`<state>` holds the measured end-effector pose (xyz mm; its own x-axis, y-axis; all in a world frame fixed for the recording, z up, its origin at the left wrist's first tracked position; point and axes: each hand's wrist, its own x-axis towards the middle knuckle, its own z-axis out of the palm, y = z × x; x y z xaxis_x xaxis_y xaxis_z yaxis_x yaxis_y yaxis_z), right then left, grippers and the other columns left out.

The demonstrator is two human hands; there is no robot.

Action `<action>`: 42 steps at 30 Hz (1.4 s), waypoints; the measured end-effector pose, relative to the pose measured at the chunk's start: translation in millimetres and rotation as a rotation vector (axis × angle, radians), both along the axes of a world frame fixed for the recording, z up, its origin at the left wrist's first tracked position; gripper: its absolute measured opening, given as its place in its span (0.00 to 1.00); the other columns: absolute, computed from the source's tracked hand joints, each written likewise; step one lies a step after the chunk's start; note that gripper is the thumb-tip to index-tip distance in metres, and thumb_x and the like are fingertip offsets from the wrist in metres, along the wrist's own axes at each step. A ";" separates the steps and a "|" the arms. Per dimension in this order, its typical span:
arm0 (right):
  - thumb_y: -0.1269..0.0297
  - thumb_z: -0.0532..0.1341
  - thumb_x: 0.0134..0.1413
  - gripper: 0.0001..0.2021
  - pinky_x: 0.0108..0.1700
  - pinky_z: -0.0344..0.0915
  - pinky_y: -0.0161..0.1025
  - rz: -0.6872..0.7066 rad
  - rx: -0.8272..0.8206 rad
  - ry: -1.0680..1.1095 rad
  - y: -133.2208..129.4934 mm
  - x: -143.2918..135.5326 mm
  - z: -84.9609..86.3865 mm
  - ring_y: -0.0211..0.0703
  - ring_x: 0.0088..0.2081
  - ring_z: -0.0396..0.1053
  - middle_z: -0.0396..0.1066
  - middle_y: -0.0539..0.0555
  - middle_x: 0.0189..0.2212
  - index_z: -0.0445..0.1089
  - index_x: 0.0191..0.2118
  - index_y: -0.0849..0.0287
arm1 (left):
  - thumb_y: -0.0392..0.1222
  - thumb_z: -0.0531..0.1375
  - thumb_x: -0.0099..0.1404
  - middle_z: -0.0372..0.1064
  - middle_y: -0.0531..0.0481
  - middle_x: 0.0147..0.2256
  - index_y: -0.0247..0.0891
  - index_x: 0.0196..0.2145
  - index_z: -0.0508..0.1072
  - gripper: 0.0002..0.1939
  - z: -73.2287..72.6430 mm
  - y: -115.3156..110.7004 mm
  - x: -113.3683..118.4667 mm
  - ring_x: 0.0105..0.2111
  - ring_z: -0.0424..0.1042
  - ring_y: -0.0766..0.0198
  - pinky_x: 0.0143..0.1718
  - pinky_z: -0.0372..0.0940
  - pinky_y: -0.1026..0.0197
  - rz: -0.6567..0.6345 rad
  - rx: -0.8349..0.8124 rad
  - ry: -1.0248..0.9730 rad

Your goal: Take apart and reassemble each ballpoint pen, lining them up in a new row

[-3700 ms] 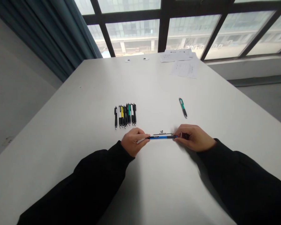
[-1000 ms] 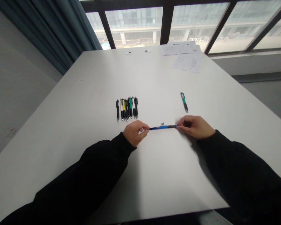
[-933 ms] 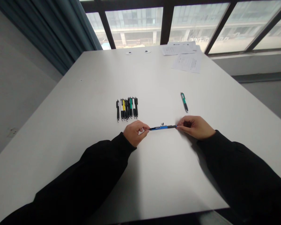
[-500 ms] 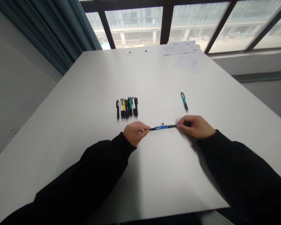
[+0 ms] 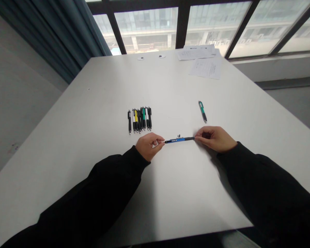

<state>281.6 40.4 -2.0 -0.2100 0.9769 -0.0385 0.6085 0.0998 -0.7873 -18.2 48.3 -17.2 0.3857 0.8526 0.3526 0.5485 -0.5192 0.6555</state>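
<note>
A blue pen with a black grip (image 5: 180, 140) stretches nearly level between my two hands, low over the white table. My left hand (image 5: 147, 146) pinches its clicker end between thumb and fingertips. At the opposite end, my right hand (image 5: 215, 138) is closed in a pinch on the pen's front tip. Just behind the pen lies a tiny metallic piece (image 5: 179, 135), too small to make out exactly. A green pen with a black grip (image 5: 203, 112) rests alone beyond my right hand. Beyond my left hand, a row of several pens (image 5: 141, 120) in black, white, yellow and green lies side by side.
The white table (image 5: 113, 193) reaches to the window (image 5: 147, 31). Printed papers (image 5: 205, 67) lie at its far right corner. Two small oval fittings (image 5: 141, 58) sit along the far edge, and a blue-grey curtain (image 5: 49, 31) hangs at the left.
The pen and both hands stay almost where they were. The whole view has shifted very slightly.
</note>
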 end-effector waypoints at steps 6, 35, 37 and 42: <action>0.57 0.67 0.46 0.11 0.28 0.62 0.37 0.028 -0.033 0.071 -0.1 -0.9 -0.3 0.39 0.25 0.64 0.69 0.51 0.23 0.72 0.30 0.60 | 0.37 0.63 0.58 0.71 0.51 0.27 0.37 0.33 0.79 0.05 0.2 0.0 -0.3 0.23 0.64 0.70 0.25 0.60 0.67 -0.023 -0.001 0.017; 0.61 0.69 0.46 0.10 0.17 0.52 0.33 0.094 -0.295 0.882 -17.0 -22.9 26.8 0.33 0.18 0.59 0.65 0.49 0.19 0.70 0.29 0.61 | 0.69 0.68 0.40 0.74 0.35 0.41 0.35 0.50 0.74 0.46 21.9 -19.6 13.2 0.28 0.72 0.60 0.28 0.66 0.58 -0.716 -1.045 -0.846; 0.60 0.69 0.46 0.11 0.17 0.53 0.33 0.113 -0.303 0.886 -16.0 -21.0 24.1 0.33 0.18 0.59 0.65 0.49 0.20 0.69 0.30 0.60 | 0.82 0.55 0.39 0.75 0.33 0.36 0.31 0.45 0.76 0.53 27.0 -19.9 14.4 0.26 0.71 0.59 0.26 0.64 0.58 -0.691 -1.203 -0.827; 0.60 0.68 0.48 0.11 0.18 0.57 0.32 0.257 -0.351 0.802 -19.0 -27.5 18.5 0.33 0.19 0.60 0.64 0.48 0.21 0.68 0.31 0.61 | 0.67 0.62 0.53 0.73 0.43 0.28 0.32 0.39 0.78 0.33 28.6 -29.5 25.8 0.22 0.67 0.67 0.24 0.61 0.65 -0.600 -1.476 -0.644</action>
